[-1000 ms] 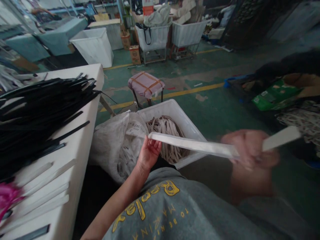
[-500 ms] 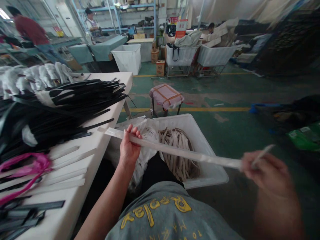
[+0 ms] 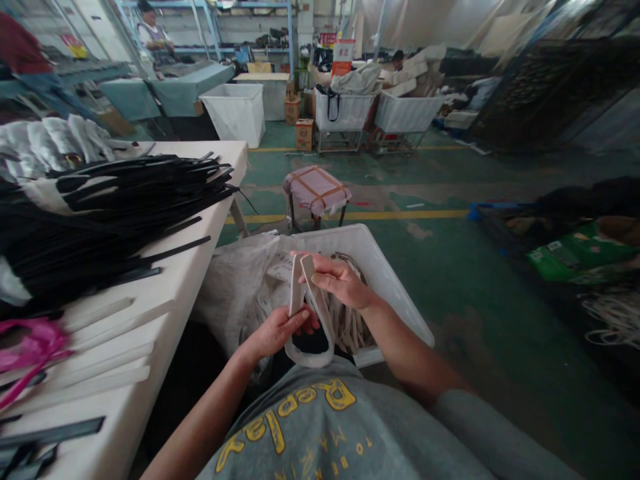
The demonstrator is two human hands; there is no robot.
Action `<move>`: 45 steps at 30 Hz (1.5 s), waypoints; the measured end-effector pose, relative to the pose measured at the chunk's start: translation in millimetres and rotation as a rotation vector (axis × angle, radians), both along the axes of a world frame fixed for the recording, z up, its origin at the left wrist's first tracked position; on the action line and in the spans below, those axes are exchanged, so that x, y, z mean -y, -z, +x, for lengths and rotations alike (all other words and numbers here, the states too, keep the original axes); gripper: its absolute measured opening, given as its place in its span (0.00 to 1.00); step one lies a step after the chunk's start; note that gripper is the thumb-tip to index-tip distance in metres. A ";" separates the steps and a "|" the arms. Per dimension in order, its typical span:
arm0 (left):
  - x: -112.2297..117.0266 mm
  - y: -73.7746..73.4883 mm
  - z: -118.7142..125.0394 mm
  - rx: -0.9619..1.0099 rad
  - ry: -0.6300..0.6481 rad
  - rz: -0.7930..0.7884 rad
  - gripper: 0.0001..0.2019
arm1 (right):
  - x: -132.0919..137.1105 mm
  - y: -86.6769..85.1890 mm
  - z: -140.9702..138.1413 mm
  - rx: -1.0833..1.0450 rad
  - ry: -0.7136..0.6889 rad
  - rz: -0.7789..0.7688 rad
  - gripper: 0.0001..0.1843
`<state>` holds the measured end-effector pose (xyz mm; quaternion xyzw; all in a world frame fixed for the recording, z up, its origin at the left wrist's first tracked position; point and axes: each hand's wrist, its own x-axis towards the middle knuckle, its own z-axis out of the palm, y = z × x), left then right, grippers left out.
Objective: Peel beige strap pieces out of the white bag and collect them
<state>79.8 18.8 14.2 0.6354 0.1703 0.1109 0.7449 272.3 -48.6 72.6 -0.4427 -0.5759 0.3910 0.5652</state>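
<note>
A long pale strap [image 3: 324, 319] is bent into a narrow loop in front of my shirt, its two ends up and close together. My left hand [image 3: 280, 330] is closed around the left length of the strap, partway down. Higher up, my right hand [image 3: 341, 281] pinches the strap near its ends. Below and behind my hands stands a white plastic bin [image 3: 395, 300] with a heap of similar pale straps [image 3: 350, 327] in it. A crumpled translucent plastic bag [image 3: 235, 273] lies against the bin's left side.
On the left, a white table [image 3: 180, 280] carries black straps [image 3: 100, 220], pale strips [image 3: 115, 343] and a pink tie [image 3: 37, 343]. A cloth-covered stool [image 3: 316, 189] stands beyond the bin. Green packaging [image 3: 575, 253] lies at right. Co-workers are at the back.
My right hand has come in from the far right to beside my left hand. The strap, stretched out between them before, is now folded into a loop. The view has shifted slightly right.
</note>
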 end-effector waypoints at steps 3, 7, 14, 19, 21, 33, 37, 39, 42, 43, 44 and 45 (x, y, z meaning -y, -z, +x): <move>1.1 -0.2 0.3 0.018 -0.035 -0.041 0.10 | -10.8 -2.6 -4.5 -0.081 -0.047 -0.034 0.20; 1.6 -6.5 4.1 0.139 -0.340 0.035 0.11 | -13.0 0.2 -14.0 -0.160 0.024 -0.059 0.18; 5.4 -15.3 21.8 0.223 -0.377 -0.094 0.20 | -7.6 0.7 -27.7 -0.128 0.118 -0.154 0.18; 19.5 -5.1 24.3 0.155 -0.287 -0.064 0.20 | 3.4 6.1 -30.9 -0.212 0.120 -0.321 0.23; 25.3 -4.6 22.7 0.146 -0.279 0.036 0.21 | 7.9 7.7 -32.2 -0.227 0.161 -0.279 0.23; 47.3 35.0 20.3 0.063 -0.095 0.266 0.10 | 34.1 14.4 1.6 -0.244 0.508 -0.044 0.13; 38.3 53.7 10.4 -0.007 -0.201 0.188 0.09 | 47.4 11.7 28.5 -0.173 0.539 0.016 0.12; 30.4 65.5 -1.5 -0.088 -0.318 0.096 0.13 | 49.4 13.6 43.9 -0.114 0.593 0.060 0.11; 21.0 83.4 -23.1 -0.254 -0.396 0.032 0.19 | 44.9 29.3 70.3 -0.004 0.705 0.057 0.12; 19.3 88.1 -29.6 -0.308 -0.383 0.037 0.20 | 41.8 38.0 79.9 0.030 0.735 0.040 0.13; 18.3 91.7 -35.1 -0.355 -0.357 0.049 0.22 | 38.4 47.8 89.9 0.062 0.761 0.023 0.14; 17.8 94.2 -39.4 -0.390 -0.323 0.065 0.24 | 34.9 58.0 100.0 0.092 0.783 0.007 0.15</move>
